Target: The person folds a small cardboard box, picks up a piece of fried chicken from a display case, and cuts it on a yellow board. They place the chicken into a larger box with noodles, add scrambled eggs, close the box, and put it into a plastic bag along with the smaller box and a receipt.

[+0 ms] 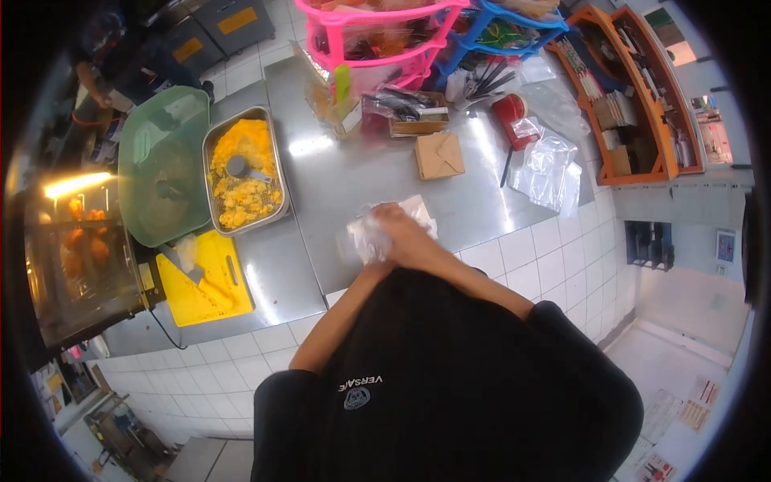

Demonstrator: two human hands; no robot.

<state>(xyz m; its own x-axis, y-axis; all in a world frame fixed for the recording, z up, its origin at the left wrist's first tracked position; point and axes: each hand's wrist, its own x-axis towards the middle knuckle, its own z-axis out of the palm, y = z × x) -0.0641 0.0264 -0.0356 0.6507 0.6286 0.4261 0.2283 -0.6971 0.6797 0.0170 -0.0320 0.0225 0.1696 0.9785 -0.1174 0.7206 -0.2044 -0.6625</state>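
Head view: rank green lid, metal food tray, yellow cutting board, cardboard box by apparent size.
1. green lid, largest
2. metal food tray and yellow cutting board: too close to rank, tray perhaps slightly larger
3. cardboard box, clearly smallest

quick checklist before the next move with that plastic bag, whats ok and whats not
1. Plastic bag held: ok, right hand is closed on it above the steel counter.
2. Left hand grip: cannot tell, it is hidden behind the bag.
3. Bag mouth open: cannot tell, crumpled and blurred.
4. Tray of yellow food uncovered: ok, green lid lies beside it.
5. Utensil in the tray: ok.
6. Knife apart from the hands: ok, on the yellow cutting board.
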